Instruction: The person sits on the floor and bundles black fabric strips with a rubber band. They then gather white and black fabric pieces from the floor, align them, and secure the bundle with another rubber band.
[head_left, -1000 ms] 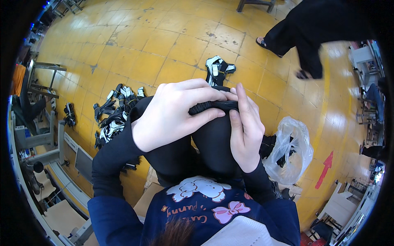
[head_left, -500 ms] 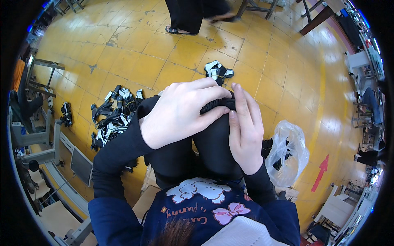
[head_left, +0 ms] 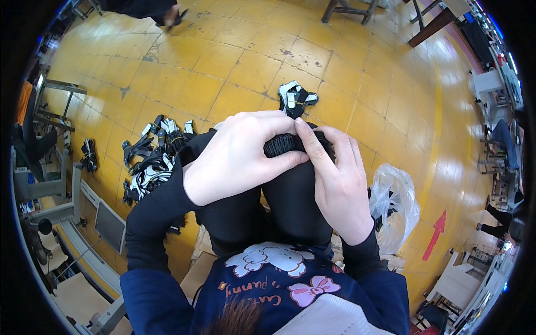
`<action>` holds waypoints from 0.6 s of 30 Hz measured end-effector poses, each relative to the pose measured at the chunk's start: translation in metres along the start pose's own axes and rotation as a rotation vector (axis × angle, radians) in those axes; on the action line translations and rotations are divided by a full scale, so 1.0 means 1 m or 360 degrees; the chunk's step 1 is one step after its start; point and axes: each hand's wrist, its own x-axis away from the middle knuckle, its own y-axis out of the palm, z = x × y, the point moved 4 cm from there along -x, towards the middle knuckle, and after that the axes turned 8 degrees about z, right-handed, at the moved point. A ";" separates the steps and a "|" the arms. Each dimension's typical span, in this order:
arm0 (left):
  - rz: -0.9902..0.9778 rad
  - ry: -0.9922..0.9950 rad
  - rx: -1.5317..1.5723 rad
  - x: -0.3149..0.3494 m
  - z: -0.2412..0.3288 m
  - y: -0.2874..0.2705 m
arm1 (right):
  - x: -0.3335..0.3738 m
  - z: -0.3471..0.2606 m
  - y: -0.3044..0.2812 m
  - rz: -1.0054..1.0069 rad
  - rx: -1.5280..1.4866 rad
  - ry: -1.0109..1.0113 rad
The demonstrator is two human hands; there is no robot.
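Above my knees a bundle of thin black strips (head_left: 281, 146), stacked edge to edge, is held between both hands. My left hand (head_left: 231, 159) wraps its left part, with the thumb below and the fingers over the top. My right hand (head_left: 341, 184) grips the right end, its thumb lying across the top and its fingers curled round the far side. The far end of the bundle is partly hidden by the right fingers. Just beyond my knees, a tied black-and-white bundle of straps (head_left: 291, 100) lies on the floor.
A heap of black-and-white strap bundles (head_left: 151, 170) lies on the floor left of my legs, with a smaller bundle (head_left: 89, 155) farther left. At my right stands a clear plastic bag (head_left: 399, 195) with dark things inside. Grey metal frames (head_left: 56, 212) line the left side. A person (head_left: 151, 8) walks at the far left.
My right hand has shifted right and turned, its thumb now across the bundle's top. More of the black strips shows between the hands. The walking person has moved left.
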 end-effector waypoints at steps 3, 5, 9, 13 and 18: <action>0.0109 0.0164 0.0031 0.002 -0.001 0.003 | -0.001 0.000 -0.004 0.0082 -0.0264 0.0115; 0.0045 0.0089 0.0064 0.002 0.002 0.001 | 0.001 0.000 -0.005 0.0143 -0.0410 0.0209; -0.0034 -0.0086 0.0401 0.003 -0.007 -0.002 | 0.004 0.000 -0.004 0.0182 -0.0437 0.0243; -0.0271 -0.0427 0.0624 -0.001 -0.013 -0.002 | 0.004 0.003 -0.004 0.0191 -0.0443 0.0158; -0.0233 -0.0249 0.0507 -0.001 -0.016 0.000 | 0.002 0.001 -0.003 0.0133 -0.0391 0.0099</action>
